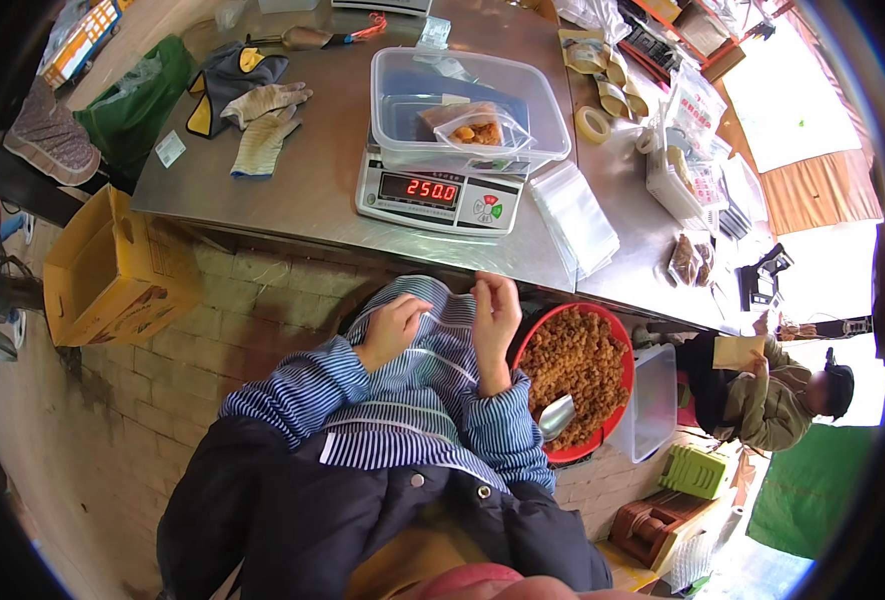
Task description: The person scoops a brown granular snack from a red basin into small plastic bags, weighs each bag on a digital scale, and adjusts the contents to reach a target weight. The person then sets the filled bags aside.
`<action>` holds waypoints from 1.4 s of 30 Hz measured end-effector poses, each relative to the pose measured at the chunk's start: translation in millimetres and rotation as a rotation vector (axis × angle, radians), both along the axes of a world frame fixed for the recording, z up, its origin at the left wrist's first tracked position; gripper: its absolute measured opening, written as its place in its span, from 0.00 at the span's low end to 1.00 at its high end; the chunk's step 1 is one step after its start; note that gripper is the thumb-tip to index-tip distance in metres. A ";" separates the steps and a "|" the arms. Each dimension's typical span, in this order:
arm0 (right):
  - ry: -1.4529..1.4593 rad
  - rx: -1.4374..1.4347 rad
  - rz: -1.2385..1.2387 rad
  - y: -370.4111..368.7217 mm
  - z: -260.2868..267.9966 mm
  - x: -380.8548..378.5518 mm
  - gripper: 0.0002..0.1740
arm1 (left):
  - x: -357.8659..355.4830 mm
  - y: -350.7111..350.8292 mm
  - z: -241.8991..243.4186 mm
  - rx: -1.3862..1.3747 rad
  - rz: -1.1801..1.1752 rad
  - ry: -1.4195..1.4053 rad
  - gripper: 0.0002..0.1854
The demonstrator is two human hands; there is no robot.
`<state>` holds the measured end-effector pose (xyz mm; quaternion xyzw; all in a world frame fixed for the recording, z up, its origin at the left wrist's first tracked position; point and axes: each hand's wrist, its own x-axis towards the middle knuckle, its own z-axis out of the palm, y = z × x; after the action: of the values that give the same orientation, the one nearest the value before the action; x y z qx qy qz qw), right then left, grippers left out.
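Observation:
My left hand is over my lap, its fingers curled, and nothing shows in it. Just right of it my right hand is raised by the table's front edge, fingers bent; no object is visible in its grasp. Beyond them a digital scale reads 250.0. A clear plastic tub stands on the scale, with an unsealed clear bag of orange-brown food inside. Clear empty bags lie right of the scale. A red basin of brown crumbly food, with a metal scoop, is beside my right arm.
Striped gloves and a grey cloth item lie on the metal table. A roll of tape and a white basket are at right. A yellow cardboard box stands at left. Another person sits at far right, holding a paper-like item.

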<state>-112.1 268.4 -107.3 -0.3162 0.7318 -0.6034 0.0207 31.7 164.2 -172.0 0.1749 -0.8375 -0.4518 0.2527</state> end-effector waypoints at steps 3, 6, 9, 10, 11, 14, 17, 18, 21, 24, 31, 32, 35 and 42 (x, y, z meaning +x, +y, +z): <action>-0.133 0.117 0.111 11.5 -21.2 21.0 0.07 | 0.6 -1.4 2.3 -0.060 -0.047 -0.064 0.09; -0.050 0.304 0.159 20.4 -56.9 21.4 0.06 | -1.6 -2.5 7.5 -0.084 -0.051 -0.057 0.08; -0.003 0.314 0.190 16.5 -66.6 19.5 0.06 | -0.4 -2.8 5.1 -0.057 -0.040 -0.075 0.08; 0.018 0.315 0.189 14.9 -63.6 20.0 0.06 | 0.3 -3.1 5.1 -0.054 -0.041 -0.082 0.08; 0.021 0.321 0.197 14.4 -63.0 20.9 0.06 | 1.1 -3.2 5.1 -0.050 -0.042 -0.089 0.08; 0.043 0.336 0.207 15.5 -62.5 19.7 0.06 | 0.0 -3.0 6.7 -0.050 -0.047 -0.086 0.08; 0.048 0.348 0.209 17.3 -62.2 19.2 0.06 | 0.2 -2.2 5.7 -0.064 -0.053 -0.078 0.09; 0.032 0.355 0.211 16.7 -58.6 19.6 0.06 | 0.0 -3.0 5.3 -0.074 -0.053 -0.074 0.09; 0.029 0.368 0.214 17.7 -62.5 20.4 0.06 | 0.2 -4.2 5.3 -0.045 -0.053 -0.072 0.11; 0.048 0.363 0.209 17.1 -64.2 16.8 0.06 | -19.1 -30.7 88.3 -0.311 0.054 0.259 0.12; 0.040 0.377 0.208 16.6 -66.5 17.4 0.07 | -75.5 -148.3 238.3 -0.920 0.085 0.235 0.18; 0.042 0.361 0.213 15.7 -66.7 18.2 0.07 | -81.9 -162.4 238.7 -0.921 0.014 0.147 0.19; 0.014 0.347 0.220 18.1 -67.3 17.4 0.07 | -93.7 -182.6 240.5 -0.887 -0.161 -0.013 0.24; 0.052 0.271 0.166 20.9 -73.7 18.7 0.08 | -101.3 -167.8 253.6 -0.960 -0.270 0.138 0.18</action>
<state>-93.3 289.3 -181.0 -0.3852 0.7783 -0.4869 0.0940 -69.7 -3.6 81.5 -0.1015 -0.9473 -0.0547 0.2989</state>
